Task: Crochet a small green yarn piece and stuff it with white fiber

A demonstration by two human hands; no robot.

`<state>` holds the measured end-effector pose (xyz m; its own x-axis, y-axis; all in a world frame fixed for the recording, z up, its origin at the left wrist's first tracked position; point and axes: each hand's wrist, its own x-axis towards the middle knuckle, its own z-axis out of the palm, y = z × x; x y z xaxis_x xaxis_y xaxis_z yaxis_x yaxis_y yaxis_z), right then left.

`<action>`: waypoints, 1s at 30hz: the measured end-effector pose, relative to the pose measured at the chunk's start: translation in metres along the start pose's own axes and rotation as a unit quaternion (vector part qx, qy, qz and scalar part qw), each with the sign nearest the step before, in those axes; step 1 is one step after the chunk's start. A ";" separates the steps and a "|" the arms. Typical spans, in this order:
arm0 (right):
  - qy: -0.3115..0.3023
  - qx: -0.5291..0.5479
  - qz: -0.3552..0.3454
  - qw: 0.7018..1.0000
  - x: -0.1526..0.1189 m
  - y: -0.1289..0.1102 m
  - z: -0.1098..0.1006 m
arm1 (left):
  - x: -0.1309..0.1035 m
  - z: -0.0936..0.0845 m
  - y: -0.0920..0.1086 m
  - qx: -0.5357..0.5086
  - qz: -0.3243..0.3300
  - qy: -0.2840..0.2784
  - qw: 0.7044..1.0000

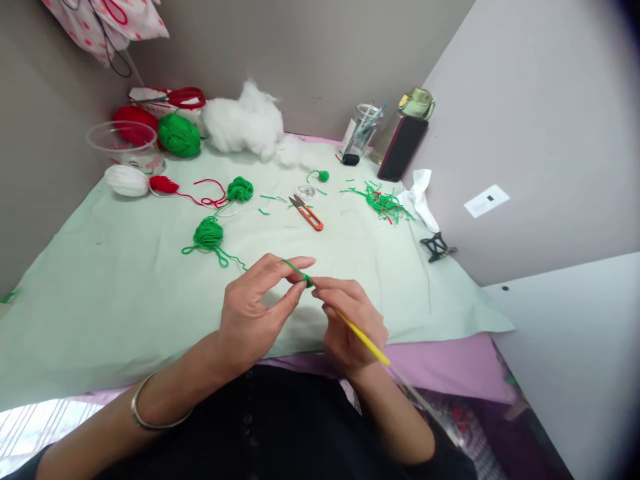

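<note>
Pinching left hand (254, 312): clamped on green piece (309, 283), likely steadying it.
Right hand (354, 321): closed round yellow tool (367, 342), seemingly for control.
Green piece: between both hands, over pale cloth (150, 287).

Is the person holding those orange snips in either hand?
No: the orange snips lie on the pale green cloth, while the right hand grips a yellow-handled tool and the left hand pinches green yarn.
</note>
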<state>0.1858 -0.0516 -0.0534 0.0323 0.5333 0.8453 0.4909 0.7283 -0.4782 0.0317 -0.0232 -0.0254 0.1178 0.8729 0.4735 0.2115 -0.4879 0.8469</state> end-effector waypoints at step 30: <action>0.000 -0.108 -0.025 0.994 -0.003 0.004 0.010 | 0.015 -0.003 0.007 -0.436 -0.401 -0.063 0.803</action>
<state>0.1789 -0.0459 -0.0604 0.0019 0.4987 0.8668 0.6671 0.6451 -0.3726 0.0316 -0.0140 -0.0113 0.3912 0.8730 -0.2912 -0.4855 0.4646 0.7406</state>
